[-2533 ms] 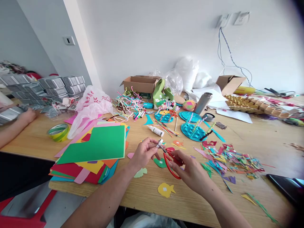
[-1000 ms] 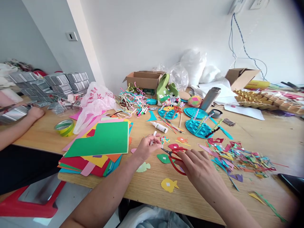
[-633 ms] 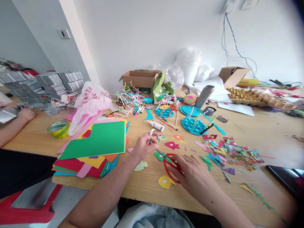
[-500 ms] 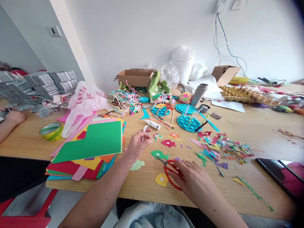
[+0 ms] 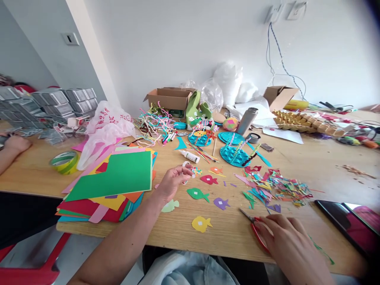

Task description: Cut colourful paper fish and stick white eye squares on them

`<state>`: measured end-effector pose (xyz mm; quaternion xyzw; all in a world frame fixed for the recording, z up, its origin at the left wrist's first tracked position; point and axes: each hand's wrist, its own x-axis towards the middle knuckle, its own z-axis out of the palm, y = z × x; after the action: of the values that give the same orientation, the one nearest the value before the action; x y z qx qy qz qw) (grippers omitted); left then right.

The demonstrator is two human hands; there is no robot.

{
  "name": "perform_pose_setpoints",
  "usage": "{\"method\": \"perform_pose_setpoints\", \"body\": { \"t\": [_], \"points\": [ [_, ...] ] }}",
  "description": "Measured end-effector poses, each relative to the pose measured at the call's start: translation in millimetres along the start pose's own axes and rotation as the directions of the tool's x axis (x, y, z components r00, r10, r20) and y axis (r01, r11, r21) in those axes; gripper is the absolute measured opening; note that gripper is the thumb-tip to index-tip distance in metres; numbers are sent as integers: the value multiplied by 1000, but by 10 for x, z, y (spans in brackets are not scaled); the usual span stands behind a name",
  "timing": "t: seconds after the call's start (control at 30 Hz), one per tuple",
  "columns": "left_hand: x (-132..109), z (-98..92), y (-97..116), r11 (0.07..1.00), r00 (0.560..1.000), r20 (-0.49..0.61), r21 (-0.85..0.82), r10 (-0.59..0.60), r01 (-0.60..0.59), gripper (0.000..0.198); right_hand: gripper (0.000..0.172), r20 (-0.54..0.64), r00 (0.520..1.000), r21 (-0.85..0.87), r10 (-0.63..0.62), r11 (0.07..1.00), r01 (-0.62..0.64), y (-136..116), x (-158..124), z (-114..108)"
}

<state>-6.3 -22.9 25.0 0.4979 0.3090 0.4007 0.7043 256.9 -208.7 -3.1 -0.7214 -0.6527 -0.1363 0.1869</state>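
Observation:
My left hand hovers over the wooden table with its fingers curled round a small white roll of tape. Paper fish lie just right of it: red, green, purple, yellow, and a pale green one beneath the wrist. My right hand is low at the table's near edge, closed on the red handles of a pair of scissors. The blades point left and lie on the wood.
A stack of coloured paper fills the near left, with a green tape roll and another person's hand beyond. Paper scraps, teal plates, a glue bottle and a dark tablet lie around.
My right hand has carried the scissors from the paper fish to the right and down to the table's near edge. My left hand has stayed put with the white tape.

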Motion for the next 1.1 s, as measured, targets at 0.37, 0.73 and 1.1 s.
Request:
{"method": "perform_pose_setpoints", "body": {
  "t": [0.37, 0.73, 1.1],
  "points": [
    [9, -61, -51, 998, 993, 110, 24, 53, -56, 13, 43, 446, 889, 821, 105, 348, -452, -1141, 1172, 230],
    [-23, -49, 34, 968, 991, 64, 218, 115, -126, 13, 37, 520, 853, 812, 34, 291, -506, -1283, 1247, 234],
    [47, -128, 53, 964, 979, -67, 197, 194, -177, 25, 36, 507, 862, 835, -21, 261, -485, -1358, 1230, 119]
  ]
}}
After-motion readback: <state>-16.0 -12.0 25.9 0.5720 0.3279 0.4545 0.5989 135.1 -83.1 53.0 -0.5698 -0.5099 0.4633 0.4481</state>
